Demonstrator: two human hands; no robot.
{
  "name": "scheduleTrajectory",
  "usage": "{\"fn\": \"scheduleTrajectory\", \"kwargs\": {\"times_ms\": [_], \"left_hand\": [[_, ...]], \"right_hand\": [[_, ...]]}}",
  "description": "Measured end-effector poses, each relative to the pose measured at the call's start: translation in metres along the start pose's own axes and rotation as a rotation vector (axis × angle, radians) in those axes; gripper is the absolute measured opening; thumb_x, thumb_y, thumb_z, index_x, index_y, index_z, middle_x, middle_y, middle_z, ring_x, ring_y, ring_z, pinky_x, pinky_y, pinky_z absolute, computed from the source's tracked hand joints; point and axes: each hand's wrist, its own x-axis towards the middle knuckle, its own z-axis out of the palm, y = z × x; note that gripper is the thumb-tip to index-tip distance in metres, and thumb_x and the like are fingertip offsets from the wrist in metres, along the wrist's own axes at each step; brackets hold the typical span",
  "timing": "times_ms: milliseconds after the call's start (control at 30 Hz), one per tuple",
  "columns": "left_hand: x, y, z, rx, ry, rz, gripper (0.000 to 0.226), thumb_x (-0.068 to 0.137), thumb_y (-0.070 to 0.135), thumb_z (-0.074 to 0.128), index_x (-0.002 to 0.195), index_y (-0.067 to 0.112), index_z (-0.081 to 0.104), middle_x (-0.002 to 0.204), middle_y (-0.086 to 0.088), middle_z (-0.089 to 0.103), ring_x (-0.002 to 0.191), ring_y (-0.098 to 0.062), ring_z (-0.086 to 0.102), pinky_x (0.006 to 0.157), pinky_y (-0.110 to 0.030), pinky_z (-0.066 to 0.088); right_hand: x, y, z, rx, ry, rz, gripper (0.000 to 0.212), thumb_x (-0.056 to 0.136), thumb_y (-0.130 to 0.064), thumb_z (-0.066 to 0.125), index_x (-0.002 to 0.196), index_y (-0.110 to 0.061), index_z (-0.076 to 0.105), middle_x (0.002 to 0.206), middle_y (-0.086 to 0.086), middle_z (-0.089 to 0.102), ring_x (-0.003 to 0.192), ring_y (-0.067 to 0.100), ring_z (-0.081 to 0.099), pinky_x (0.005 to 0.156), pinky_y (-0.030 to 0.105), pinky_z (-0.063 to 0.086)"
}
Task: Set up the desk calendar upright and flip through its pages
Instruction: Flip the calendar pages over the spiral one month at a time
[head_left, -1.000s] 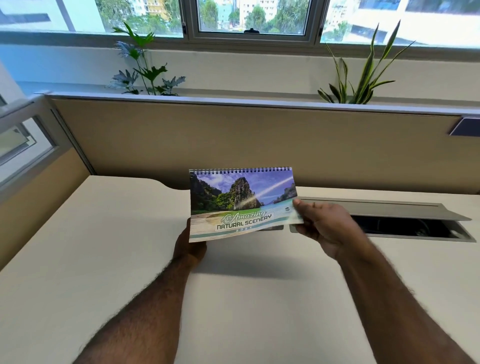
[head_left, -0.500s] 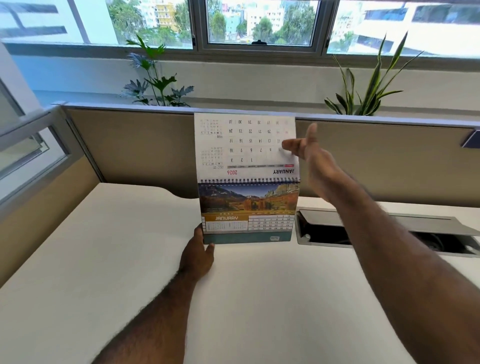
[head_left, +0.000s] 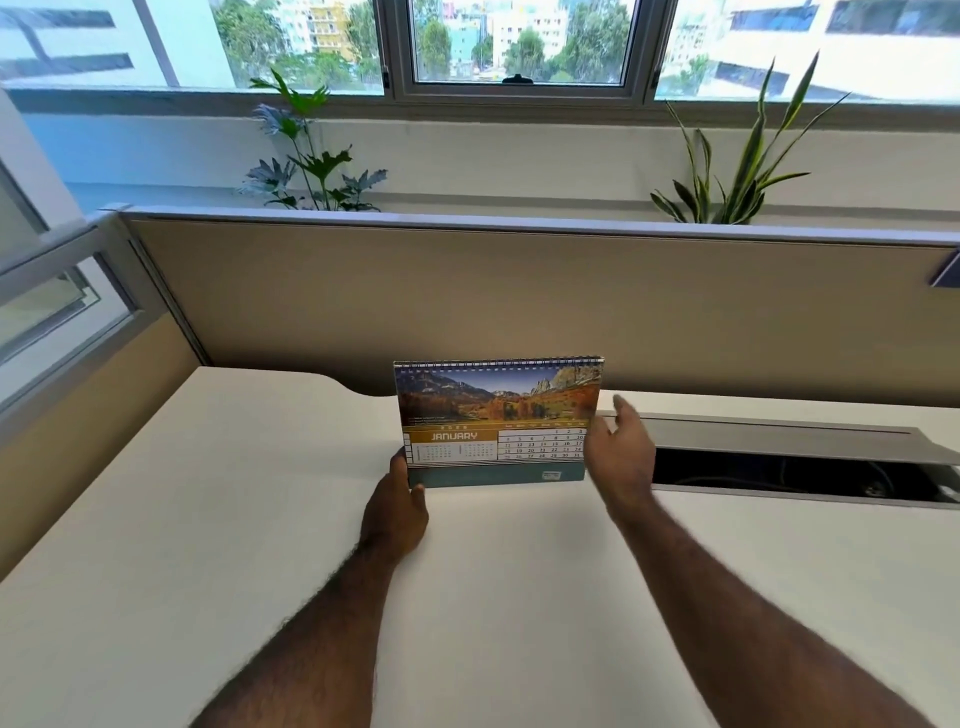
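Where right hand (head_left: 621, 457) overlaps, calendar (head_left: 496, 421) dates vanish.

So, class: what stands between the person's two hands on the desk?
In the head view, the desk calendar stands between them, showing January. The left hand grips its lower left corner; the right hand is open at its right edge.
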Motion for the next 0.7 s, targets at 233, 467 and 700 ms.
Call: {"fn": "scheduleTrajectory", "kwargs": {"times_ms": [233,467,700], "left_hand": [[0.001,0.000,0.001,0.027,-0.002,-0.017,0.046,0.095,0.014,0.048,0.138,0.014,0.032,0.143,-0.010,0.048,0.127,-0.033,0.052,0.103,-0.041,0.045],[-0.002,0.000,0.001,0.012,-0.027,-0.018,0.047,0.094,0.013,0.049,0.138,0.014,0.031,0.142,-0.011,0.050,0.126,-0.034,0.052,0.103,-0.041,0.045],[-0.003,-0.004,0.000,0.042,-0.020,0.087,0.059,0.092,0.015,0.056,0.143,0.016,0.027,0.140,-0.005,0.051,0.126,-0.028,0.051,0.104,-0.041,0.044]], "right_hand": [[-0.043,0.034,0.016,-0.192,-0.140,-0.096,0.050,0.089,-0.028,0.065,0.135,-0.024,0.047,0.131,0.000,0.062,0.122,0.025,0.054,0.097,0.037,0.044],[-0.049,0.037,0.009,-0.121,0.035,-0.037,0.030,0.092,-0.036,0.062,0.112,-0.014,0.058,0.112,0.008,0.072,0.098,0.027,0.067,0.076,0.037,0.057],[-0.042,0.017,-0.012,0.238,-0.119,0.121,0.019,0.095,-0.022,0.060,0.084,-0.008,0.066,0.086,0.005,0.074,0.079,0.020,0.069,0.058,0.024,0.052]]}}
